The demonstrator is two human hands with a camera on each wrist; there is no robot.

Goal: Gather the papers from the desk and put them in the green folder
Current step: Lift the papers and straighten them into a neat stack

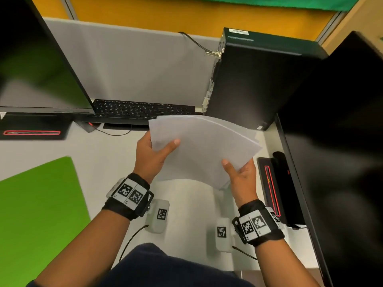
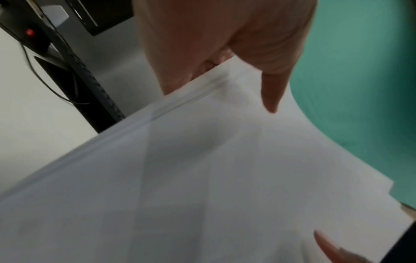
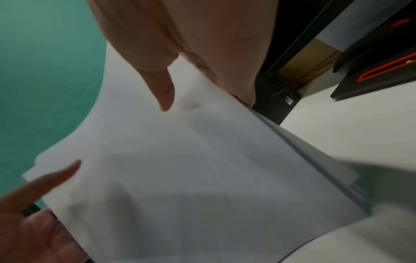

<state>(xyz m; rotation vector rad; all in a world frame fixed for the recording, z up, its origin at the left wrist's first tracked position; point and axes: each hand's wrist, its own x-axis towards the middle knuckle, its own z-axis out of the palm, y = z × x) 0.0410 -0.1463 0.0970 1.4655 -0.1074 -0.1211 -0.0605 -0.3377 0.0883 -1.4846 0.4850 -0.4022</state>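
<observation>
The papers (image 1: 204, 146) are a loose stack of plain white sheets, edges slightly fanned, held up off the desk (image 1: 116, 154) and bowed. One side edge sits between the left fingers (image 1: 145, 139) below and thumb on top; the near right corner is pinched by the right fingers (image 1: 247, 165). The green folder (image 1: 39, 206) lies flat and closed on the desk, well left of the left fingers.

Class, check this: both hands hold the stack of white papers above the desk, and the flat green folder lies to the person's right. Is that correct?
One error: the flat green folder lies to the person's left, as the head view shows. Both the left hand and right hand do hold the stack of white papers.
</observation>
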